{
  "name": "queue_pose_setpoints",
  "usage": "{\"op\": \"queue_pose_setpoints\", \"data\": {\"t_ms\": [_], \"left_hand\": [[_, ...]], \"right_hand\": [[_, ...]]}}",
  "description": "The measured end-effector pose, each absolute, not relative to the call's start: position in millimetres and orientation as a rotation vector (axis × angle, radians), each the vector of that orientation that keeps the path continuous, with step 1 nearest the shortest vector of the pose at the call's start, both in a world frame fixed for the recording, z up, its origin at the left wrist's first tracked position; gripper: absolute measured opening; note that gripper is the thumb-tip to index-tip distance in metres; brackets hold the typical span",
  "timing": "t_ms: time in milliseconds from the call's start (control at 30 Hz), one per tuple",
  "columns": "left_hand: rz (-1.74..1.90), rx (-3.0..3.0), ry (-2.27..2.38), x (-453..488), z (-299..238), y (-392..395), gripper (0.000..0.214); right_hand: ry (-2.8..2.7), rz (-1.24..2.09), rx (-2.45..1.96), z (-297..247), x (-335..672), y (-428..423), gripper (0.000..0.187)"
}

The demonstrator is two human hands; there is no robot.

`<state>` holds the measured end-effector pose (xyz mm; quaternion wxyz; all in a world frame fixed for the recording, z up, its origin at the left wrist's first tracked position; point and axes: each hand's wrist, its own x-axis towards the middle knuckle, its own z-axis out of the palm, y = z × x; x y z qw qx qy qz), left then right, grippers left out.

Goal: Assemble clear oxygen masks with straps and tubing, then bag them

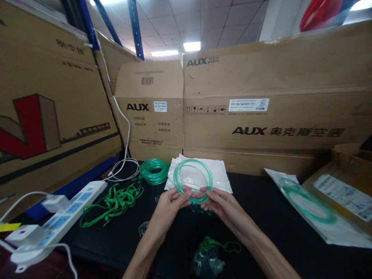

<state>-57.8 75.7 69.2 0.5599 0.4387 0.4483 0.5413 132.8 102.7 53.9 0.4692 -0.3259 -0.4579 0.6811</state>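
Both my hands meet over the middle of the black table and hold up a coil of clear green tubing [192, 179]. My left hand [171, 202] pinches the coil's lower left edge, and my right hand [221, 203] pinches its lower right edge. Behind the coil lies a stack of white plastic pouches [218, 172]. A clear mask with a green strap [209, 259] rests on the table close to me, between my forearms. Another small clear part [143, 228] lies beside my left wrist.
A second green tubing coil [154, 170] and loose green straps [114, 202] lie to the left, next to a white power strip [65, 217] with plugs and cables. A bagged coil [308, 203] lies at right on an open carton. Large cardboard boxes [261, 116] wall in the table.
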Motion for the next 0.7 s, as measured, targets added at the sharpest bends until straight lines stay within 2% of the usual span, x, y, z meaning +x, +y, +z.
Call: {"op": "queue_pose_setpoints", "data": {"t_ms": [567,700], "left_hand": [[1.216,0.949,1.055,-32.9,58.8,92.5,0.053],[1.153,0.963,1.055,-32.3,60.1,93.1,0.053]], "right_hand": [[-1.023,1.520,-0.798,43.5,136.0,99.5,0.041],[-1.055,1.534,-0.784,45.8,138.1,98.5,0.034]]}}
